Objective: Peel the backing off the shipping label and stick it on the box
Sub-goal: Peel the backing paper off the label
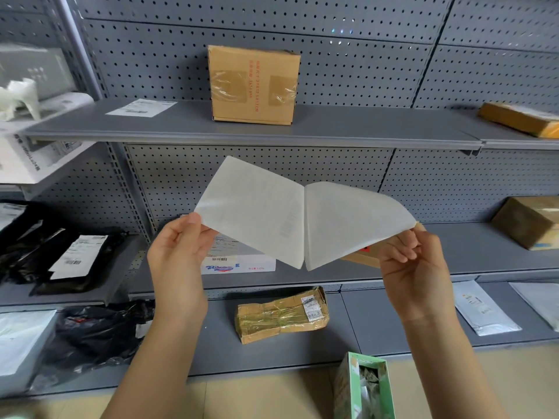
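Note:
I hold a white shipping label [254, 213] and its translucent backing sheet [348, 225] spread apart in the air like an open book, still joined along a seam in the middle. My left hand [178, 252] pinches the label's left corner; faint print shows through it. My right hand [414, 261] pinches the backing's right corner. A brown cardboard box [254, 86] with red print and clear tape stands upright on the upper shelf, above and behind the sheets.
Grey pegboard shelving [211, 131] fills the view. A loose label [142, 107] lies on the upper shelf. Black parcel bags [60, 255], a white box [239, 263], a taped brown parcel [281, 316], brown boxes at right [526, 225] and a green carton [366, 385] lie around.

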Demonstrator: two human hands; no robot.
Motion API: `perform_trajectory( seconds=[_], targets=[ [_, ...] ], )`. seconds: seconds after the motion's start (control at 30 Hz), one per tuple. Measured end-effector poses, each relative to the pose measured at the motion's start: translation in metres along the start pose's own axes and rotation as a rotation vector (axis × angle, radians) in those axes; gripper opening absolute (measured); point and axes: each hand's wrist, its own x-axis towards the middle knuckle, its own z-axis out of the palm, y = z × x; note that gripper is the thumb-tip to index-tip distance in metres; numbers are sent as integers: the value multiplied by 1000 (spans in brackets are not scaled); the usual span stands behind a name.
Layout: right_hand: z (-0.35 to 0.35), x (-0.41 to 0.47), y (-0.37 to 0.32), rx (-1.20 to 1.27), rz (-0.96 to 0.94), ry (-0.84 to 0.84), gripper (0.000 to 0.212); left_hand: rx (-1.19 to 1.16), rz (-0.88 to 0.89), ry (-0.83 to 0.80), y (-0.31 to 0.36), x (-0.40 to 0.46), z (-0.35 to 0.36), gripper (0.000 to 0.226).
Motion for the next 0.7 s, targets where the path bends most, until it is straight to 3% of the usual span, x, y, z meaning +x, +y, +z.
perform_trajectory(
  seconds=[0.7],
  targets=[
    [-15, 2, -11, 7, -65, 36, 24, 25, 29, 17, -2, 9, -6, 14]
  ],
)
